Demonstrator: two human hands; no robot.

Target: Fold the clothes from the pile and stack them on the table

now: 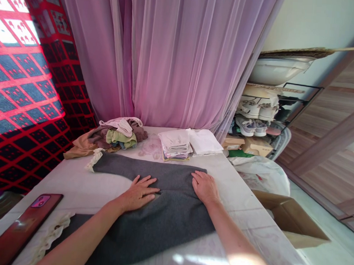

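Bright daylight, sunlit red-patterned cloth (pixel 22 85) at left, tabletop (pixel 244 214) glare, edges stretched

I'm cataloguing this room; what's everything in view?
garment: 1, grey, on table
clothes heap: 1, mixed colours, table's far left
folded stacks: 2, whitish, table's back
phone: 1, reddish, table's left
table: 1, whitish, centre
curtain: 1, purple, behind table
patterned cloth: 1, red-black, left
rack: 1, black, right
shoes: several, mostly pale, on rack
basin: 1, white, atop rack
boxes: 3, brown, right
wood panelling: 1, brownish, right
left hand: 1, bare, on garment
right hand: 1, bare, on garment
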